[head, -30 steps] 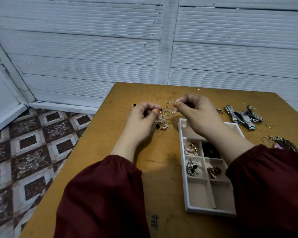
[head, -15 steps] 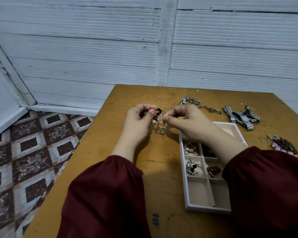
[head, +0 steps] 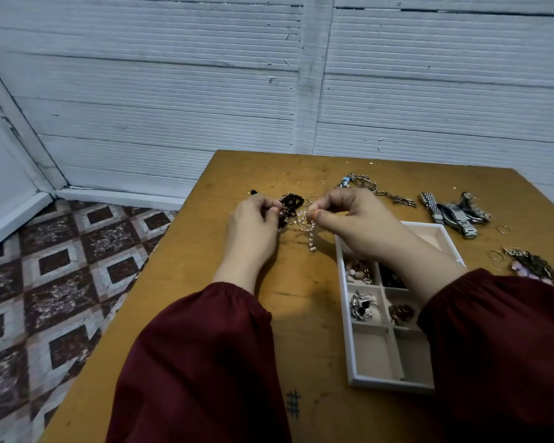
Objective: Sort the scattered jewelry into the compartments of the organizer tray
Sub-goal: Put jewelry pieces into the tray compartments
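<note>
A: Your left hand (head: 253, 227) has its fingers curled on the dark beaded tangle (head: 291, 202), pinching it. Your right hand (head: 359, 225) pinches the pearl strand (head: 311, 238) between thumb and forefinger. The strand's loose end hangs toward the table (head: 301, 330), just left of the far end of the organizer tray (head: 342, 282).

B: The two pieces look caught on each other, so I judge you're teasing them apart. Draw slowly along the strand, not across it. A jerk could snap a link or scatter beads.

A: Anchor the tangle with your left hand and let your right do the travelling. If it snags, slacken and roll the strand rather than pull harder.

B: As for room, the table's left edge runs near your left sleeve, with tiled floor below. Anything flicked that way is lost, so work toward the tray instead.

A: Your right forearm lies over the tray's far compartments, so lift the wrist before you swing in. The two nearest compartments look bare, and the four in the middle hold pieces.

B: Beyond your right hand lie a chain (head: 370, 187) and watches (head: 454, 215), apart from the tangle. Hoop rings (head: 502, 229) sit further right, so mind your sleeve there.
</note>
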`<state>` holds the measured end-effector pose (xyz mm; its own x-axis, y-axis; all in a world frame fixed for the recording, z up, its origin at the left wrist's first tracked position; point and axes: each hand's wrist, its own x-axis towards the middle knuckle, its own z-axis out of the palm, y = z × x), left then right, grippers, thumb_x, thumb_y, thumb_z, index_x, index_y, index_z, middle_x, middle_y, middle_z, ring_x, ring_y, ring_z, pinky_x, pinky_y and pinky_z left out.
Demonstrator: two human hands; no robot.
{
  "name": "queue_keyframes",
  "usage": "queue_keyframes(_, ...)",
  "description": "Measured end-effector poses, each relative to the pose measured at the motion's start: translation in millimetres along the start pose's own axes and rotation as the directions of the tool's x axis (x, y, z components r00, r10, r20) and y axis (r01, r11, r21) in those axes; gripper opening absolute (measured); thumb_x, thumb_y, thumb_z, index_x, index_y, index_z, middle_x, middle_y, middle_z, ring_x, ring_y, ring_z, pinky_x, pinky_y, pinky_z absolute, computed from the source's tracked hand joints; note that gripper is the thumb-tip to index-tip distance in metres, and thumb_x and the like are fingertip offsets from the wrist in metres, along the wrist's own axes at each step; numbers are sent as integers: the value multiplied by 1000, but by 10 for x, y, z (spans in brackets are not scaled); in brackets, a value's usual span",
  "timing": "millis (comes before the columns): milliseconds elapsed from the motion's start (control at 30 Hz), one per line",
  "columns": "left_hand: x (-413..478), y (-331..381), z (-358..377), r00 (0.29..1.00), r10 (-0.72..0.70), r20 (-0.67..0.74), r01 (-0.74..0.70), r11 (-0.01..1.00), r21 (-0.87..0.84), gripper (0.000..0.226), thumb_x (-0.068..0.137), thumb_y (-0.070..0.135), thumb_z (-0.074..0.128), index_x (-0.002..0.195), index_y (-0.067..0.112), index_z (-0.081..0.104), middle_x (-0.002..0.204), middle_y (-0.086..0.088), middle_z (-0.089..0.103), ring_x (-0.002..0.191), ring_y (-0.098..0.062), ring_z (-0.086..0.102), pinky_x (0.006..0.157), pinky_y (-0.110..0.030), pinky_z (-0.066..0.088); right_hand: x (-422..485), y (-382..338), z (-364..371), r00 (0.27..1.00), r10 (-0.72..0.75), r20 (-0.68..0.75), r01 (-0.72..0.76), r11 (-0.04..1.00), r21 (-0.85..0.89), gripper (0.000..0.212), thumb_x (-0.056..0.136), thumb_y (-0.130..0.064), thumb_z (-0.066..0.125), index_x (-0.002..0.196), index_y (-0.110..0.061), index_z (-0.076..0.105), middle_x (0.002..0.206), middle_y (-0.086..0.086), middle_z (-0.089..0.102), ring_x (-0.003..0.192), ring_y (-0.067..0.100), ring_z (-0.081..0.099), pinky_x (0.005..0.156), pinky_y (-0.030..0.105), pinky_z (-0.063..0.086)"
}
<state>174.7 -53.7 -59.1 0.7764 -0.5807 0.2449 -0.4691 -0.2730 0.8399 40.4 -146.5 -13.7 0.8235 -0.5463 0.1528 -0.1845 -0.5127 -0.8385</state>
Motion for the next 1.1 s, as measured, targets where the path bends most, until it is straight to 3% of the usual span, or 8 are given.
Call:
queue_keyframes(233, -22, -3, -34, 994, -42, -98, 52, 993, 101, 19, 94, 9, 50, 93, 18, 67, 99, -1, 67, 95, -19, 59, 79, -25, 41, -31, -36, -30, 999, -17, -28, 18, 999, 42, 11, 88, -16, 64, 78, -20, 66, 84, 6, 68, 70, 9, 57, 69, 23, 49)
queue_keyframes(433, -6, 17, -30, 992, -60, -110, 63, 998, 25, 17, 92, 10, 53, 94, 16, 69, 98, -2, 69, 96, -23, 63, 86, -34, 50, -27, -12, -30, 999, 16, 34, -14, 999, -32, 8, 89, -18, 64, 81, -15, 67, 79, 9, 69, 68, 12, 59, 65, 21, 47)
queue_keyframes(533, -24, 41, -22, 994, -36, -102, 37, 999, 0, 15, 92, 11, 54, 93, 17, 68, 93, 1, 66, 94, -20, 62, 84, -31, 49, -34, 36, -13, 998, 34, 59, -31, 998, -52, 11, 87, -16, 65, 77, -20, 66, 84, 9, 70, 77, 26, 64, 77, 40, 52)
queue_keyframes(600, -33, 58, -21, 995, -23, -96, 23, 1000, -9, 15, 92, 12, 54, 91, 19, 67, 89, 5, 63, 90, -17, 61, 80, -26, 46, -57, 30, 4, 996, 44, 77, -41, 999, -36, 14, 87, -15, 66, 74, -22, 66, 86, 14, 68, 81, 44, 64, 76, 57, 53)
queue_keyframes(667, -37, 65, -24, 996, -12, -93, 10, 1000, -24, 15, 92, 12, 55, 88, 24, 64, 88, 7, 63, 89, -15, 61, 79, -23, 45, -75, 11, 9, 996, 47, 80, -44, 998, -34, 15, 86, -15, 66, 73, -22, 66, 89, 17, 68, 83, 49, 63, 73, 63, 52)
queue_keyframes(833, -80, 70, -24, 998, 1, -69, -6, 997, -71, 16, 91, 13, 57, 86, 25, 65, 86, 5, 65, 84, -14, 63, 77, -26, 50, -109, -21, -59, 998, 57, 33, -54, 994, -91, 11, 85, -19, 66, 75, -22, 68, 83, -1, 69, 82, 31, 67, 76, 50, 56)
queue_keyframes(933, -133, 132, -27, 998, 13, -63, -20, 992, -121, 14, 91, 12, 59, 88, 23, 66, 79, 9, 63, 72, -2, 58, 65, -17, 46, -177, -33, -139, 999, 44, -30, -47, 992, -121, 8, 86, -19, 65, 78, -21, 68, 85, 1, 71, 85, 21, 65, 77, 31, 52)
queue_keyframes(1100, -308, 275, 33, 998, 62, -19, -64, 976, -207, 13, 91, 9, 60, 91, 20, 67, 79, 16, 61, 68, 10, 55, 60, -2, 39, -419, -43, -325, 991, 27, -129, -44, 991, -129, 8, 87, -20, 65, 79, -20, 68, 75, -8, 66, 67, 2, 56, 59, 11, 40)
